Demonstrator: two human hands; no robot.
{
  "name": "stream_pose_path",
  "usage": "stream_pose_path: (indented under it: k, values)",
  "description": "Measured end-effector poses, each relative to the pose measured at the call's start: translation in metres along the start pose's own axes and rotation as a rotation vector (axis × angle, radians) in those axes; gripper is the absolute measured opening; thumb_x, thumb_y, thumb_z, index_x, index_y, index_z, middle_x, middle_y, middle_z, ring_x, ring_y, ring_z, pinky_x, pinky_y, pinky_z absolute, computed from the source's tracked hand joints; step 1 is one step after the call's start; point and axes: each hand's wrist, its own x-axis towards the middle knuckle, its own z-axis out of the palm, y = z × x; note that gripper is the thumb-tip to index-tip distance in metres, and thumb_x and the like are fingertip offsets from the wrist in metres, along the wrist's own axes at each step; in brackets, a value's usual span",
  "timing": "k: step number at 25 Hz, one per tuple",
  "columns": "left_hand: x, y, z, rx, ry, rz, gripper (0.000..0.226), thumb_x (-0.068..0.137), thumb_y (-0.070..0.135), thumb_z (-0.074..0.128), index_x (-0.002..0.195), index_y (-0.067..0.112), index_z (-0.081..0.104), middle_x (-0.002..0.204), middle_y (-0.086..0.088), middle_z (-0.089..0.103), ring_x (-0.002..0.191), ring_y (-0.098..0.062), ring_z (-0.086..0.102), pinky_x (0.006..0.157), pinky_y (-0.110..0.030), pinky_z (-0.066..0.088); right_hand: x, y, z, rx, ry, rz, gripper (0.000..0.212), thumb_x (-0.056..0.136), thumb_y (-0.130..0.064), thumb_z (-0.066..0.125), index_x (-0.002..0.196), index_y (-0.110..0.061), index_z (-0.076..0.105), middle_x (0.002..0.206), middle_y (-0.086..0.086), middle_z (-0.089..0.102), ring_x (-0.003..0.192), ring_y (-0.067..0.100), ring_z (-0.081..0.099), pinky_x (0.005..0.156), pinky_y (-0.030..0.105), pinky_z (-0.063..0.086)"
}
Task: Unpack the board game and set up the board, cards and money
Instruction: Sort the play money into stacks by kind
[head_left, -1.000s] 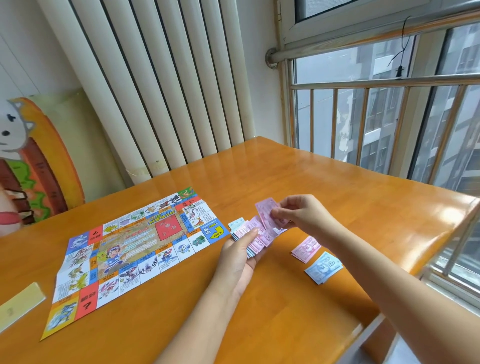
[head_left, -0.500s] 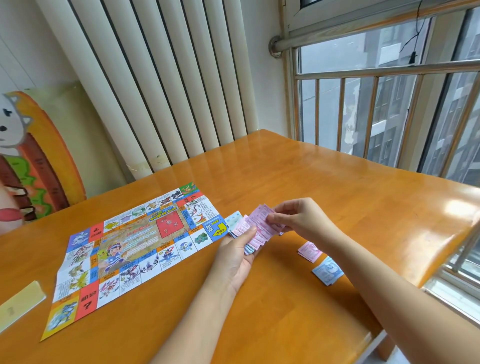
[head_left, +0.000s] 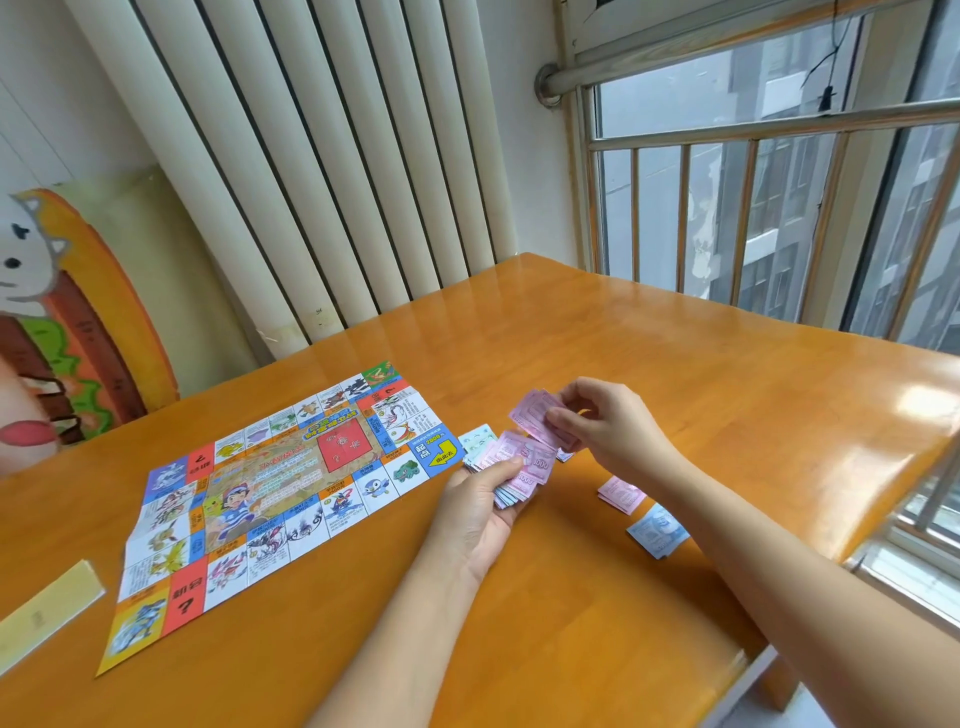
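The paper game board (head_left: 270, 499) lies unfolded flat on the left part of the orange wooden table (head_left: 675, 374). My left hand (head_left: 480, 512) holds a fanned stack of play money (head_left: 514, 465), mostly pink with pale blue notes underneath, just right of the board. My right hand (head_left: 605, 426) pinches a few pink notes (head_left: 535, 413) lifted above that stack. On the table to the right lie a small pile of pink notes (head_left: 621, 493) and a pile of blue notes (head_left: 657, 530).
A pale yellow flat box piece (head_left: 47, 608) lies at the table's left edge. White vertical blinds (head_left: 311, 171) hang behind the table, a barred window (head_left: 769, 208) stands at the right, and a cartoon cushion (head_left: 67, 322) leans at the left.
My right hand has pulled a few pink notes up and clear of the stack in my left hand. The camera view has shifted slightly; the board and the sorted piles have not moved.
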Motion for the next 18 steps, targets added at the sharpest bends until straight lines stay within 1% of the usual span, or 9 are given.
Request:
stream_pose_path:
  k: [3, 6, 8, 10, 12, 14, 15, 17, 18]
  values:
    - [0.0007, -0.0026, 0.0008, 0.037, 0.055, 0.075, 0.019, 0.082, -0.011, 0.06, 0.092, 0.005, 0.063, 0.074, -0.005, 0.073, 0.064, -0.015, 0.07, 0.057, -0.025, 0.057, -0.0005, -0.0014, 0.0, 0.086, -0.04, -0.022, 0.011, 0.09, -0.008, 0.062, 0.083, 0.0, 0.059, 0.061, -0.003, 0.061, 0.056, 0.013, 0.058, 0.065, 0.04, 0.054]
    - [0.0041, -0.003, -0.0017, 0.064, 0.139, 0.157, 0.019, 0.079, -0.007, 0.067, 0.088, 0.009, 0.065, 0.073, -0.002, 0.073, 0.063, -0.013, 0.07, 0.054, -0.023, 0.055, -0.0008, -0.0069, 0.0002, 0.15, -0.015, -0.063, 0.009, 0.091, -0.006, 0.062, 0.083, -0.003, 0.059, 0.067, 0.001, 0.064, 0.059, 0.012, 0.06, 0.062, 0.034, 0.054]
    - [0.0049, -0.0031, -0.0043, 0.072, 0.177, 0.193, 0.018, 0.077, -0.005, 0.07, 0.087, 0.009, 0.066, 0.078, -0.004, 0.073, 0.067, -0.014, 0.07, 0.056, -0.023, 0.055, 0.0002, -0.0087, -0.0031, 0.285, 0.015, -0.034, 0.01, 0.091, -0.006, 0.061, 0.081, -0.007, 0.06, 0.068, 0.0, 0.066, 0.06, 0.01, 0.062, 0.061, 0.027, 0.056]
    - [0.0047, -0.0028, -0.0049, 0.075, 0.189, 0.223, 0.019, 0.076, -0.004, 0.072, 0.09, 0.008, 0.067, 0.087, -0.008, 0.073, 0.072, -0.017, 0.07, 0.062, -0.025, 0.056, -0.0001, -0.0089, -0.0034, 0.356, -0.047, 0.021, 0.01, 0.09, -0.007, 0.062, 0.081, -0.007, 0.061, 0.069, 0.001, 0.067, 0.062, 0.009, 0.063, 0.062, 0.025, 0.055]
    - [0.004, -0.0022, -0.0036, 0.078, 0.175, 0.245, 0.021, 0.075, -0.004, 0.072, 0.089, 0.01, 0.067, 0.088, -0.007, 0.073, 0.074, -0.017, 0.07, 0.066, -0.027, 0.055, -0.0007, -0.0073, 0.0007, 0.317, -0.13, 0.051, 0.009, 0.089, -0.008, 0.064, 0.082, -0.004, 0.061, 0.072, 0.005, 0.067, 0.066, 0.014, 0.064, 0.065, 0.029, 0.055]
    - [0.003, -0.0021, -0.0018, 0.086, 0.145, 0.247, 0.02, 0.076, -0.005, 0.071, 0.086, 0.012, 0.066, 0.081, -0.002, 0.074, 0.071, -0.015, 0.07, 0.064, -0.026, 0.055, -0.0012, -0.0064, 0.0046, 0.271, -0.176, 0.066, 0.006, 0.089, -0.007, 0.064, 0.084, -0.006, 0.062, 0.072, 0.007, 0.068, 0.066, 0.019, 0.064, 0.068, 0.037, 0.055]
    - [0.0027, -0.0023, -0.0013, 0.09, 0.129, 0.238, 0.019, 0.077, -0.005, 0.069, 0.085, 0.012, 0.066, 0.077, 0.0, 0.074, 0.068, -0.013, 0.07, 0.063, -0.025, 0.055, -0.002, -0.0063, 0.005, 0.24, -0.197, 0.072, 0.006, 0.09, -0.007, 0.063, 0.085, -0.009, 0.064, 0.072, 0.007, 0.069, 0.066, 0.019, 0.065, 0.07, 0.039, 0.055]
    - [0.0024, -0.003, -0.0006, 0.089, 0.098, 0.2, 0.015, 0.08, -0.003, 0.067, 0.088, 0.01, 0.066, 0.075, -0.001, 0.073, 0.066, -0.013, 0.07, 0.06, -0.024, 0.056, -0.0027, -0.0054, 0.0043, 0.156, -0.216, 0.063, 0.01, 0.09, -0.007, 0.063, 0.081, -0.013, 0.066, 0.071, 0.007, 0.068, 0.066, 0.019, 0.065, 0.072, 0.04, 0.057]
    - [0.0023, -0.0032, -0.0005, 0.087, 0.086, 0.178, 0.014, 0.081, -0.001, 0.067, 0.091, 0.009, 0.066, 0.076, -0.002, 0.073, 0.066, -0.013, 0.07, 0.06, -0.024, 0.056, -0.0029, -0.006, 0.0037, 0.115, -0.196, 0.05, 0.012, 0.089, -0.007, 0.064, 0.079, -0.012, 0.067, 0.07, 0.006, 0.068, 0.065, 0.019, 0.064, 0.072, 0.042, 0.057]
